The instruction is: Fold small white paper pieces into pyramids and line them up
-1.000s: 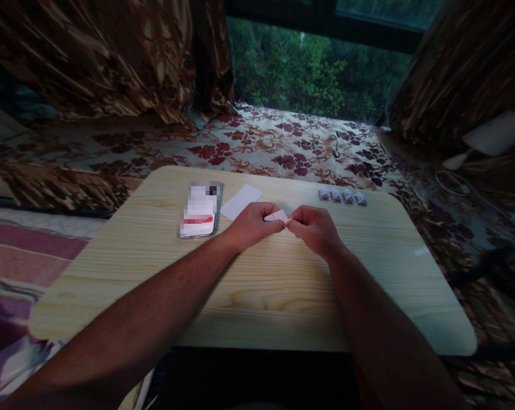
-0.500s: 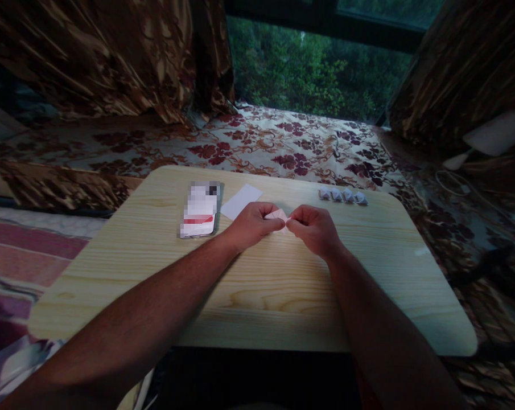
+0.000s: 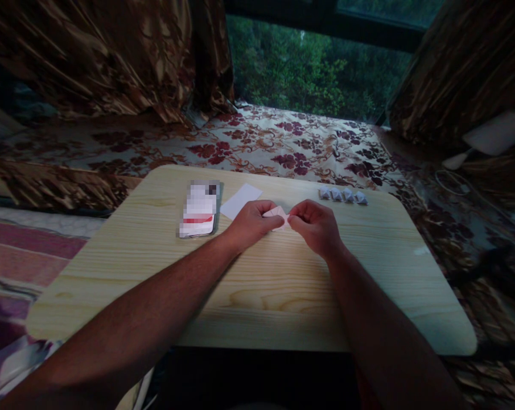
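A small folded piece of pale paper (image 3: pixel 277 215) sits pinched between both my hands above the middle of the wooden table (image 3: pixel 257 285). My left hand (image 3: pixel 251 224) grips its left side with fingers curled. My right hand (image 3: pixel 316 226) grips its right side, fingers closed too. Most of the paper is hidden by my fingers.
A phone (image 3: pixel 200 209) lies left of my hands, with a flat white paper strip (image 3: pixel 240 201) beside it. Several small folded paper pieces (image 3: pixel 342 195) sit in a row at the table's far right. Floral cloth, curtains and a window lie beyond.
Both hands have shifted very slightly up and away with the folded paper; the grip is the same.
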A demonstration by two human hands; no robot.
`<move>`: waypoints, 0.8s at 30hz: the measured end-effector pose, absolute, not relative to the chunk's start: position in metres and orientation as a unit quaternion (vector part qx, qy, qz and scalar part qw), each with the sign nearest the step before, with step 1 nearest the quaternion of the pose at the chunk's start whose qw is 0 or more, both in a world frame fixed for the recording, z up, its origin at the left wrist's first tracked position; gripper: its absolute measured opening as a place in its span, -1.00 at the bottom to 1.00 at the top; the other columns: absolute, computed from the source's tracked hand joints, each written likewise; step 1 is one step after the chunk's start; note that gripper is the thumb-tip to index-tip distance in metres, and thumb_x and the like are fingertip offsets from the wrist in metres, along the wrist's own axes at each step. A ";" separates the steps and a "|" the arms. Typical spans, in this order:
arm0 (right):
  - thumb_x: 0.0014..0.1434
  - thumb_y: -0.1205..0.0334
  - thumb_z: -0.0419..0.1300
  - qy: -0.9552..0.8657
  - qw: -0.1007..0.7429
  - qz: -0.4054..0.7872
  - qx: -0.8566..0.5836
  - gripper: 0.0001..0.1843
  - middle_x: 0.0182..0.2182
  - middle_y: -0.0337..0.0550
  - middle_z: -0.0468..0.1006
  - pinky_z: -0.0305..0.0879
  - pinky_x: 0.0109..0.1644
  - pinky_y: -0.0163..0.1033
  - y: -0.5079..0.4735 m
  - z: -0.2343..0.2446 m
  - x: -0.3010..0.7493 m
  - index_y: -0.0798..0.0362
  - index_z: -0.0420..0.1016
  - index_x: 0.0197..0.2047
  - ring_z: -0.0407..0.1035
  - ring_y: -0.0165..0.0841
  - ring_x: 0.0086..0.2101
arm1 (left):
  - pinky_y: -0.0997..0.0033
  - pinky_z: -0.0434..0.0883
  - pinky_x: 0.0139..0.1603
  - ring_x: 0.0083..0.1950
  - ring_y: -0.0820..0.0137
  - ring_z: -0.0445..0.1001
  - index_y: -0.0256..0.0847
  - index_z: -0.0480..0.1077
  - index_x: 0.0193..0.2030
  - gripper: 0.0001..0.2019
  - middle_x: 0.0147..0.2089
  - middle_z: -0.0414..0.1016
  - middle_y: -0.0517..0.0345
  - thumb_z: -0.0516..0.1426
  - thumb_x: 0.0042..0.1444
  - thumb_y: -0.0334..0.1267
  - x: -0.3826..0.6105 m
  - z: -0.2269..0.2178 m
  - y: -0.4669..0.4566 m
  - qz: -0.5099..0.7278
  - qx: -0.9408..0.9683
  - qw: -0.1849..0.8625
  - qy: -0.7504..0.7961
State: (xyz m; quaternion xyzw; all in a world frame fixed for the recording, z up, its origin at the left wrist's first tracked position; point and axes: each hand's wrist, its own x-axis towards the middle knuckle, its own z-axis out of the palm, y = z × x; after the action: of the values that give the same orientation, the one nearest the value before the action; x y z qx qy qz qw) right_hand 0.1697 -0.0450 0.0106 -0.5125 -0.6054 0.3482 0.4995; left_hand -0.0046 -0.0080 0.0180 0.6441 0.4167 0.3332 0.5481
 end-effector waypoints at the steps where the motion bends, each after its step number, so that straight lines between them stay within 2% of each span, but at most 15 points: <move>1: 0.02 0.24 0.24 -0.606 0.500 0.347 -0.512 -0.92 -0.54 -0.28 0.47 0.15 -0.45 -0.32 -0.045 0.010 0.170 0.05 0.43 -0.42 0.27 -0.45 -0.53 | 0.50 0.12 -0.47 -0.49 0.53 0.23 -0.29 0.43 -0.41 -0.85 -0.52 0.34 0.27 0.23 -0.08 -0.24 -0.004 0.019 -0.008 0.333 0.645 0.548 0.416; 5: 0.03 0.24 0.23 -0.608 0.496 0.342 -0.517 -0.92 -0.55 -0.26 0.48 0.16 -0.45 -0.31 -0.045 0.008 0.171 0.05 0.42 -0.42 0.30 -0.44 -0.54 | 0.51 0.12 -0.47 -0.50 0.54 0.21 -0.29 0.41 -0.43 -0.85 -0.54 0.31 0.29 0.24 -0.09 -0.24 -0.002 0.021 -0.010 0.339 0.648 0.545 0.410; 13: 0.06 0.25 0.20 -0.636 0.464 0.305 -0.536 -0.92 -0.55 -0.25 0.49 0.11 -0.48 -0.33 -0.046 0.009 0.171 0.07 0.45 -0.43 0.24 -0.46 -0.56 | 0.48 0.20 -0.41 -0.42 0.50 0.29 -0.32 0.51 -0.38 -0.79 -0.44 0.45 0.19 0.23 -0.01 -0.16 -0.001 0.021 -0.012 0.361 0.667 0.515 0.399; 18: 0.05 0.27 0.19 -0.643 0.457 0.282 -0.546 -0.91 -0.60 -0.28 0.44 0.06 -0.51 -0.34 -0.046 0.010 0.171 0.07 0.44 -0.45 0.19 -0.47 -0.57 | 0.48 0.14 -0.46 -0.48 0.52 0.24 -0.32 0.49 -0.44 -0.77 -0.52 0.38 0.22 0.24 -0.02 -0.14 -0.002 0.020 -0.011 0.349 0.669 0.505 0.418; 24: 0.06 0.28 0.18 -0.658 0.445 0.258 -0.550 -0.91 -0.61 -0.29 0.42 0.06 -0.51 -0.34 -0.046 0.010 0.172 0.07 0.44 -0.46 0.19 -0.47 -0.58 | 0.48 0.13 -0.46 -0.49 0.53 0.24 -0.32 0.50 -0.44 -0.76 -0.52 0.40 0.20 0.24 0.00 -0.14 -0.003 0.017 -0.010 0.348 0.673 0.507 0.411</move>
State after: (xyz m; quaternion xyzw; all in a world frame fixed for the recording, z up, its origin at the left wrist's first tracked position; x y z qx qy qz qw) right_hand 0.1719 -0.0463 0.0099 -0.5503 -0.6579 0.2582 0.4446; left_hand -0.0027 -0.0096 0.0173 0.6733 0.4107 0.3485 0.5065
